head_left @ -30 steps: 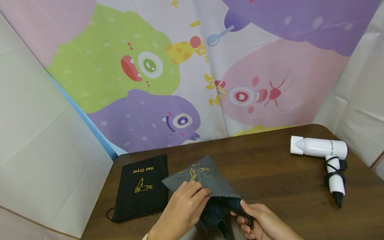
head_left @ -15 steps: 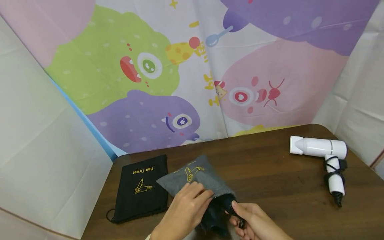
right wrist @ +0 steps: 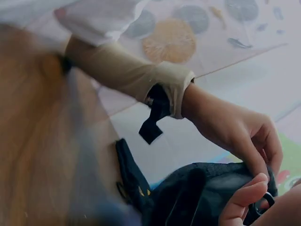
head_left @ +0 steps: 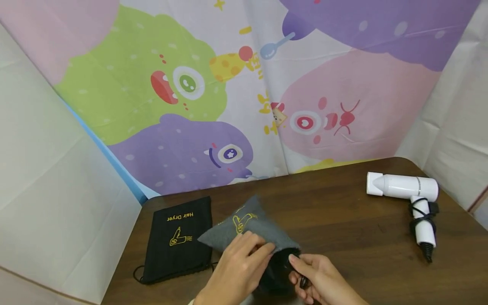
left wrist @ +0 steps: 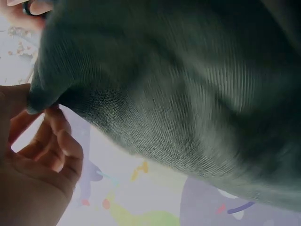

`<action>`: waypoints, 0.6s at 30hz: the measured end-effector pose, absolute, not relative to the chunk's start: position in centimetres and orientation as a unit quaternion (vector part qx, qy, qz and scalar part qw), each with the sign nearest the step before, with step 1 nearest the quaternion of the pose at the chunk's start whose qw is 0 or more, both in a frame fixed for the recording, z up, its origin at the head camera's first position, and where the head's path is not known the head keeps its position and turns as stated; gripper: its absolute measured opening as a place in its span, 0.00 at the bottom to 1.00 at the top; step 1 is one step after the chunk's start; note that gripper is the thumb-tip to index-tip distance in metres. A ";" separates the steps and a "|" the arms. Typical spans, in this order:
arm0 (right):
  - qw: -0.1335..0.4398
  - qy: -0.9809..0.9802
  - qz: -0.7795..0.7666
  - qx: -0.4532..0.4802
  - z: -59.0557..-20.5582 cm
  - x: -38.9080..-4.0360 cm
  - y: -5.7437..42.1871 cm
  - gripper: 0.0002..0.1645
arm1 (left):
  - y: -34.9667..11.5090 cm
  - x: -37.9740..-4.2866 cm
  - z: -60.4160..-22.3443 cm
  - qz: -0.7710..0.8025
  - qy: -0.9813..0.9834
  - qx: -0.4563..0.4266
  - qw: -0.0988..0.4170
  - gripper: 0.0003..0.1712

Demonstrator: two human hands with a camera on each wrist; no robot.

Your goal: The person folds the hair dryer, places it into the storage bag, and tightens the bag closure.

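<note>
A grey cloth pouch [head_left: 263, 233] with a yellow hair dryer print lies near the front of the table, its mouth facing me. My left hand [head_left: 238, 264] pinches the rim of its mouth; in the left wrist view the thumb and fingers grip the cloth edge [left wrist: 47, 94]. A dark hair dryer [head_left: 278, 275] sits partly inside the pouch, its far portion hidden by the cloth. My right hand [head_left: 324, 275] pinches the handle's cord end at the right side of the mouth. A black loop [right wrist: 256, 209] shows by those fingers in the right wrist view.
A flat black pouch [head_left: 181, 245] lettered "Hair Dryer" lies left of the grey one, with a cord loop at its corner. A white hair dryer [head_left: 408, 186], its cord wound round the handle, lies at the right. A cartoon-print cloth [head_left: 259, 84] hangs behind the table.
The right hand has moved left and slightly inward with the dark hair dryer's handle, which shows less now. The grey pouch has shifted slightly left and looks fuller.
</note>
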State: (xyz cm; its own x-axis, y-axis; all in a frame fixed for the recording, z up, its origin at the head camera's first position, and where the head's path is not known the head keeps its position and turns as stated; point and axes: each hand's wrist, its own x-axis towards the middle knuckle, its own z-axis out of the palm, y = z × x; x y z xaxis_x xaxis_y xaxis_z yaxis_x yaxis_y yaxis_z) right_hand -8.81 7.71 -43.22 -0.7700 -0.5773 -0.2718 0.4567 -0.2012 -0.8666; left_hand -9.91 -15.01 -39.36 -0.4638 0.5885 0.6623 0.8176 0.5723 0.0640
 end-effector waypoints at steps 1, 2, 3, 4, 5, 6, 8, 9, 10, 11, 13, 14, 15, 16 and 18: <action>0.321 0.556 -0.765 -0.059 -43.1 -8.7 7.6 0.20 | -15.0 -9.9 -39.4 -0.187 -0.837 -0.415 0.305 0.07; 0.308 0.573 -0.757 -0.060 -43.0 -8.7 7.5 0.20 | -15.0 -10.0 -39.4 -0.181 -0.840 -0.409 0.309 0.07; 0.298 0.587 -0.751 -0.059 -43.0 -8.6 7.5 0.20 | -15.0 -10.0 -39.4 -0.175 -0.845 -0.401 0.308 0.07; 0.289 0.598 -0.746 -0.059 -42.9 -8.5 7.4 0.21 | -14.9 -10.1 -39.5 -0.167 -0.849 -0.396 0.308 0.07; 0.284 0.605 -0.742 -0.058 -42.9 -8.4 7.3 0.23 | -14.9 -10.1 -39.6 -0.160 -0.853 -0.391 0.306 0.07; 0.280 0.609 -0.739 -0.060 -43.0 -8.3 7.2 0.24 | -14.9 -10.1 -39.7 -0.156 -0.860 -0.386 0.297 0.07; 0.277 0.611 -0.738 -0.065 -43.2 -8.2 7.0 0.25 | -14.7 -10.1 -39.8 -0.151 -0.870 -0.378 0.278 0.07; 0.277 0.612 -0.738 -0.068 -43.3 -8.1 7.0 0.26 | -14.6 -10.0 -39.9 -0.151 -0.870 -0.380 0.274 0.06; 0.275 0.615 -0.735 -0.073 -43.5 -8.1 6.9 0.26 | -14.5 -10.0 -40.0 -0.155 -0.868 -0.386 0.271 0.06; 0.275 0.619 -0.732 -0.079 -43.6 -8.1 6.8 0.25 | -14.3 -9.9 -40.1 -0.160 -0.864 -0.395 0.269 0.05; 0.278 0.616 -0.732 -0.088 -44.0 -8.0 6.7 0.22 | -13.9 -9.7 -40.2 -0.174 -0.843 -0.428 0.275 0.05; 0.281 0.614 -0.732 -0.093 -44.2 -8.0 6.6 0.21 | -13.7 -9.6 -40.3 -0.179 -0.830 -0.448 0.278 0.06; 0.284 0.610 -0.733 -0.096 -44.4 -8.1 6.5 0.19 | -13.5 -9.5 -40.3 -0.182 -0.817 -0.469 0.282 0.07; 0.291 0.601 -0.738 -0.098 -44.5 -8.1 6.5 0.18 | -13.3 -9.4 -40.4 -0.185 -0.809 -0.483 0.280 0.08; 0.306 0.574 -0.753 -0.101 -44.6 -8.1 6.5 0.17 | -13.0 -9.3 -40.4 -0.186 -0.801 -0.497 0.277 0.08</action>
